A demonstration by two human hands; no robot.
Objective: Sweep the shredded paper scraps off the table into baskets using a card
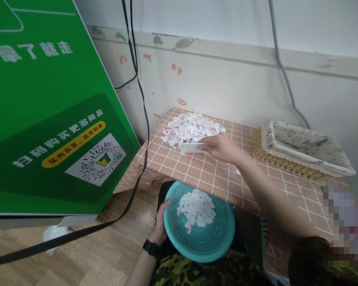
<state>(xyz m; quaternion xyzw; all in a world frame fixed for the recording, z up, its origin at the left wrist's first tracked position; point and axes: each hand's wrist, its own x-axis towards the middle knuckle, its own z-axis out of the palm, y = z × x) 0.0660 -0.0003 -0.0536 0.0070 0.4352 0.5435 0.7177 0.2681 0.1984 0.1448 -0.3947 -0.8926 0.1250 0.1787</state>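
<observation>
My left hand (161, 217) grips the left rim of a round teal plastic colander (201, 248), its fingers partly hidden under the edge. The colander rests over my lap below the table's front edge. Inside it lies a small heap of white paper scraps (196, 209), a few marked with pink or red. Above the table, my right hand (219, 146) pinches a flat white rectangular piece (191, 147), like a stiff card. That piece stands on edge at the near side of a larger pile of torn paper scraps (192, 126), beside or touching it.
A brown checked cloth covers the table (181, 165). At the right stands a wicker basket (286, 159) with a fabric lining. On the left, a big green sign panel (47, 131) rises, and a black strap (144, 111) hangs before it. The wall closes off the back.
</observation>
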